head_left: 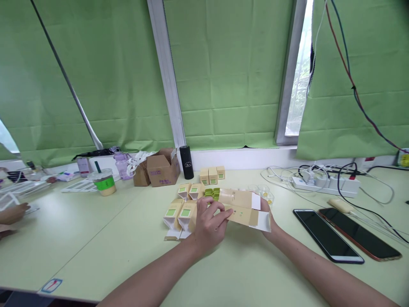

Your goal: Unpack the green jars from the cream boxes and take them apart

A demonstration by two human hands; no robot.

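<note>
Both hands are on a tan cardboard box [244,212] with white end flaps, partly folded and lying tilted above the table. My left hand [211,221] pinches its left end, fingers bent over the near panel. From behind, my right hand [266,211] grips the right end; most of its fingers are hidden by the panels. Left of my left hand stand open tan boxes [172,213] with green square labels and white inner flaps. Small green containers [211,194] sit just beyond my left fingers. Clear round plastic cups [264,192] with yellow spots lie behind my right hand.
Closed tan boxes [212,175] stand farther back, near a black tumbler [186,163] and a brown carton [162,170]. Two phones [328,235] lie at right below a power strip [326,185] with tangled cables. A drink cup [105,184] and another person's hand [15,212] are at left.
</note>
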